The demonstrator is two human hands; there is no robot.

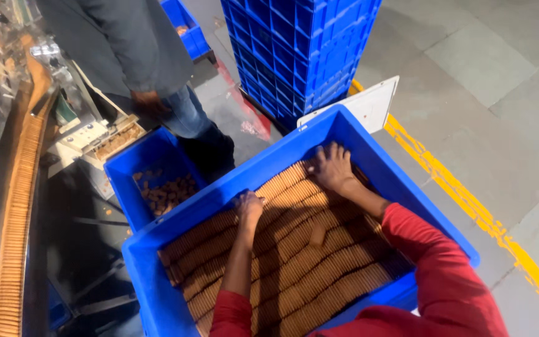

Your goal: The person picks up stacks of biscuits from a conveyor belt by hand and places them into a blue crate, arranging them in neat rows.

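Two hands are down in the big blue crate (350, 134), which I'll use as the reference for everything else. It's packed with long rows of thin brown biscuits (319, 274) standing on edge, running slantwise across the crate floor.

Left hand (249, 209) sits on a row near the middle of the crate, fingers curled down over the biscuits; it looks pinched narrowly around a short stack, though I can't tell how many it has. Right hand (332, 167) is up by the crate's far wall, fingers spread wide and pressed flat on the end of a row, not closed on anything.

My guess on handling: these are light, stiff, dry and very snappy. A row only behaves if you squeeze it from both ends like a book stack; grab the middle and it buckles and spills. One loose biscuit (317, 235) already lies flat on top near the crate's centre.

Just left of the crate is a smaller blue bin (151, 156) with broken pieces. Beyond that stands another person (138, 43) in grey. Further left, a curved conveyor (17, 206) carries a line of biscuits. Behind the crate's far corner there's a tall stack of blue crates (301, 43).
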